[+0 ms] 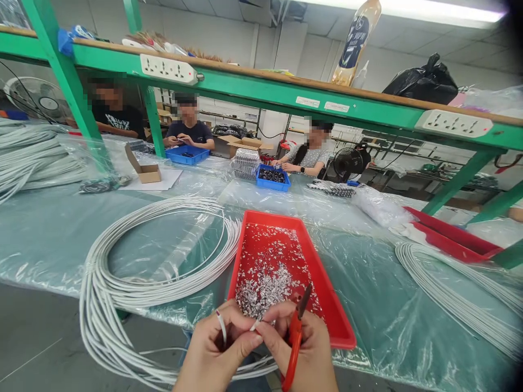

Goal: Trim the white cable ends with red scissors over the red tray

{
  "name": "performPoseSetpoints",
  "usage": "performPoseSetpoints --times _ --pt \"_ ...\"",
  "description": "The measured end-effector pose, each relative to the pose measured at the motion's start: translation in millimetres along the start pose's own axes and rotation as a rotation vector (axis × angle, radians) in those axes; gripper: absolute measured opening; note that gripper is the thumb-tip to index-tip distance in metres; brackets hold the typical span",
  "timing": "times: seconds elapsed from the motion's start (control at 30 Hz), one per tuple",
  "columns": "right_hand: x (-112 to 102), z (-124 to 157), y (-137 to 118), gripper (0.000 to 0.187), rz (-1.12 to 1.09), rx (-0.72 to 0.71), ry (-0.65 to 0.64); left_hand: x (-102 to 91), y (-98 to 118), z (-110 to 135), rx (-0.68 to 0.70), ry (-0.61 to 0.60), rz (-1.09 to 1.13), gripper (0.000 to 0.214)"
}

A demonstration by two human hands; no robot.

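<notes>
Just over the near end of a red tray, my two hands meet with fingertips pinched together. My left hand is closed on a white cable, whose end reaches the pinch. My right hand pinches the same cable tip, and orange-handled scissors rest in it, blades pointing up and away. Silvery foil scraps lie heaped and scattered in the tray. Left of the tray, a big coil of white cable lies on the table and hangs over its front edge.
Another white cable coil lies at right, near a second red tray. A green shelf frame with power strips crosses above the table. Across it, several people sit by blue trays. A small open cardboard box stands at back left.
</notes>
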State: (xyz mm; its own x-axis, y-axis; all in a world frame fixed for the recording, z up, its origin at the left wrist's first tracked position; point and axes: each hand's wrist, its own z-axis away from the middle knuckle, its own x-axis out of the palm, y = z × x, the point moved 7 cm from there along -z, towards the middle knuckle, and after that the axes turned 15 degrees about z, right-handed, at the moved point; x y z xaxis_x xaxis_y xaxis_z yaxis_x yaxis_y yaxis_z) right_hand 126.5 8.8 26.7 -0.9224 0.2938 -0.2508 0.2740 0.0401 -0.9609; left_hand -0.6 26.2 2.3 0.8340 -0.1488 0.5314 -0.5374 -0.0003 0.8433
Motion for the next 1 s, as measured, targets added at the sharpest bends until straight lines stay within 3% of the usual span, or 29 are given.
performPoseSetpoints --times 0.13,0.3,0.37,0.43,0.53,0.67,0.77,0.87,0.93,1.0 --pt "1 0 -4 0.017 0.009 -0.038 -0.083 3.9 15 0 0.227 -0.034 -0.163 0.010" --pt "1 0 -2 0.019 0.040 -0.072 -0.072 9.3 34 7 0.544 -0.005 -0.360 0.013" --pt "-3 -2 -1 0.019 0.030 -0.086 -0.060 5.8 27 3 0.429 0.036 -0.312 0.008" --pt "-8 -5 -1 0.020 0.011 -0.097 -0.052 0.9 6 -3 0.110 0.051 -0.152 0.019" --pt "-11 -8 1 0.031 -0.033 -0.069 -0.100 5.7 -23 0 -0.334 -0.040 0.081 0.046" --pt "-1 -7 3 0.023 -0.109 -0.046 -0.220 13.2 -25 3 -0.439 -0.152 0.146 0.047" --pt "-6 -7 5 0.019 -0.065 -0.101 -0.062 13.9 -21 2 -0.395 -0.117 0.155 0.047" --pt "-13 -7 -4 0.013 0.125 -0.303 0.095 9.7 -20 -1 -0.294 -0.030 0.067 0.047" --pt "-12 -3 -16 0.013 0.297 -0.532 0.122 5.5 -13 -4 -0.122 0.017 -0.077 0.037" --pt "-10 0 -22 0.013 0.419 -0.668 0.120 5.8 1 -5 0.157 0.014 -0.281 0.021"
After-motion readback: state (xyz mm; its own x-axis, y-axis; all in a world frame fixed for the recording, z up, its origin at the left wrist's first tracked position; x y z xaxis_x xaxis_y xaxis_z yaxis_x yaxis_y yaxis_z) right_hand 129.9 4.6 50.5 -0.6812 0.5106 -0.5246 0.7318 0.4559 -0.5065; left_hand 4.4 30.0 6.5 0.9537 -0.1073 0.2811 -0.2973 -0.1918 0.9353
